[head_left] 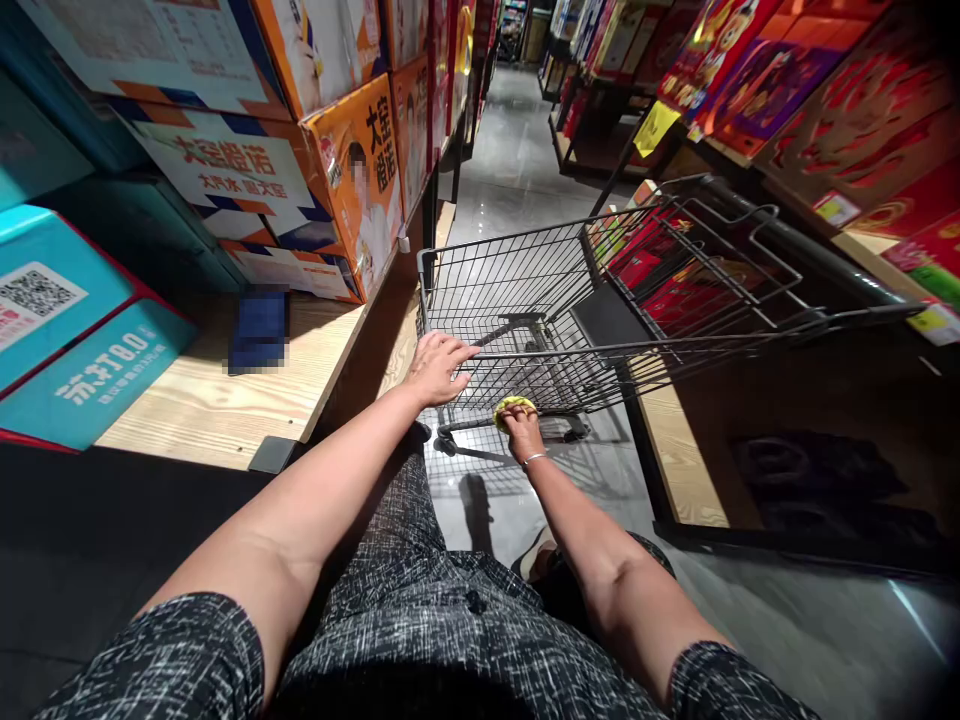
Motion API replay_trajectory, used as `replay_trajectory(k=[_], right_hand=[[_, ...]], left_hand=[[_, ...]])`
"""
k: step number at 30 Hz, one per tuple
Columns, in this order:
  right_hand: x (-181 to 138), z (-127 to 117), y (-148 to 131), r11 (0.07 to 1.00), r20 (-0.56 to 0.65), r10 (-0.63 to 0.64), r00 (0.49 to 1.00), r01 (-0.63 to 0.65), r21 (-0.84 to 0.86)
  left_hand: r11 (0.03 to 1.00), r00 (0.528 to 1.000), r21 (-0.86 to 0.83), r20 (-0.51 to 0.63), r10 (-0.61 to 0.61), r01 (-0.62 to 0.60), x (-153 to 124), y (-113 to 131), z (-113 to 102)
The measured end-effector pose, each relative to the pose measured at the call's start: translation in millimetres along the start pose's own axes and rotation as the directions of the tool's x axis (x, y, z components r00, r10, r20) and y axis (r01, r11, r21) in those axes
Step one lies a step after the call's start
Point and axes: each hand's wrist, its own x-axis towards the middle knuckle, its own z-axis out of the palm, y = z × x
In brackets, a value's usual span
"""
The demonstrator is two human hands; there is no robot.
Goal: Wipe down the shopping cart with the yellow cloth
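Observation:
A wire shopping cart (517,270) stands in the aisle in front of me, its handle at the far right. My left hand (442,368) is over the top rim at the cart's near left corner, its fingers across the rim and the thumb lower down. Lower and to the right, my right hand (523,428) holds a yellow cloth (504,408) bunched under its fingers, against the wire side of the cart. A thin bracelet circles my right wrist. Part of the cloth is hidden by the hand.
Orange and white cartons (360,190) are stacked on the left wooden shelf (225,420), near a teal box (97,350) and a dark blue item (260,328). Red gift boxes (840,130) line the right shelf. The tiled aisle (510,120) runs ahead beyond the cart.

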Motion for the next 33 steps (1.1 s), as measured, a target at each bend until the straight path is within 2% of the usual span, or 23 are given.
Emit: replay_trajectory(k=[2, 4, 6, 8, 9, 11, 13, 16, 17, 19, 21, 22, 24, 26, 27, 28, 30, 32, 33], right_hand=[[5.8, -8.4, 9.4, 1.0, 0.006, 0.005, 1.0, -0.005, 0.0], [21.2, -28.1, 18.5, 1.0, -0.03, 0.013, 0.999, -0.013, -0.001], [41.7, -53.2, 24.5, 0.999, -0.156, 0.03, 0.987, -0.032, -0.006], [61.4, -74.0, 26.3, 0.997, -0.321, 0.061, 0.945, -0.073, -0.024], [69.0, -79.6, 25.6, 0.995, -0.387, 0.075, 0.919, -0.097, -0.036], [76.9, -77.2, 21.5, 0.99, -0.427, 0.093, 0.899, -0.128, -0.056], [73.1, -57.7, 15.0, 0.99, -0.354, 0.099, 0.93, -0.127, -0.057], [51.6, -14.3, 5.9, 0.991, -0.051, 0.123, 0.991, -0.126, -0.045], [43.4, -1.5, 4.3, 0.99, 0.082, 0.134, 0.988, -0.13, -0.052], [30.5, 15.7, 4.1, 0.989, 0.311, 0.146, 0.939, -0.129, -0.074], [25.1, 18.7, 7.9, 0.988, 0.42, 0.15, 0.895, -0.124, -0.09], [25.4, 14.8, 11.1, 0.989, 0.417, 0.147, 0.897, -0.12, -0.089], [30.4, -2.8, 19.9, 0.994, 0.306, 0.108, 0.946, -0.093, -0.065], [39.5, -29.6, 30.9, 0.998, 0.075, 0.043, 0.996, -0.04, -0.041], [45.0, -44.5, 36.8, 0.999, -0.07, 0.015, 0.997, -0.017, -0.041], [50.9, -58.7, 42.5, 0.999, -0.212, -0.001, 0.977, -0.011, -0.053], [62.4, -80.3, 51.9, 0.995, -0.434, 0.011, 0.901, -0.052, -0.083], [69.6, -86.0, 56.5, 0.986, -0.524, 0.072, 0.849, -0.141, -0.093], [70.1, -81.8, 56.5, 0.978, -0.51, 0.115, 0.852, -0.187, -0.091]], left_hand=[[1.0, 1.0, 0.005, -0.011, -0.01, 0.01, 2.9, -8.2, -1.7], [0.999, 0.999, 0.022, -0.016, -0.035, 0.035, 7.0, -14.8, -3.3], [0.994, 0.996, 0.057, -0.011, -0.091, 0.092, 11.4, -17.4, -4.3], [0.986, 0.99, 0.097, -0.001, -0.14, 0.139, 15.2, -14.9, -4.5], [0.983, 0.989, 0.11, 0.009, -0.149, 0.147, 16.7, -12.0, -4.2], [0.984, 0.989, 0.118, 0.035, -0.141, 0.136, 18.5, -5.1, -3.2], [0.985, 0.99, 0.116, 0.057, -0.132, 0.125, 19.3, 0.4, -2.0], [0.987, 0.989, 0.106, 0.07, -0.131, 0.123, 19.9, 2.2, -1.2], [0.987, 0.989, 0.103, 0.072, -0.13, 0.122, 20.0, 1.5, -1.4], [0.988, 0.989, 0.103, 0.078, -0.127, 0.119, 20.3, -0.3, -2.3], [0.987, 0.988, 0.108, 0.086, -0.126, 0.116, 20.5, -1.6, -3.9], [0.987, 0.988, 0.11, 0.093, -0.127, 0.116, 20.7, -2.0, -4.8], [0.986, 0.985, 0.114, 0.105, -0.136, 0.124, 21.7, -2.5, -6.5], [0.983, 0.981, 0.114, 0.11, -0.157, 0.144, 23.8, -3.1, -7.8], [0.981, 0.979, 0.11, 0.11, -0.17, 0.158, 25.2, -3.6, -8.2], [0.98, 0.977, 0.104, 0.109, -0.182, 0.171, 26.6, -4.2, -8.5], [0.976, 0.972, 0.081, 0.105, -0.208, 0.2, 29.7, -5.5, -8.9], [0.973, 0.968, 0.044, 0.098, -0.231, 0.228, 32.3, -6.5, -9.1], [0.97, 0.966, 0.023, 0.093, -0.242, 0.241, 33.4, -6.8, -9.1]])
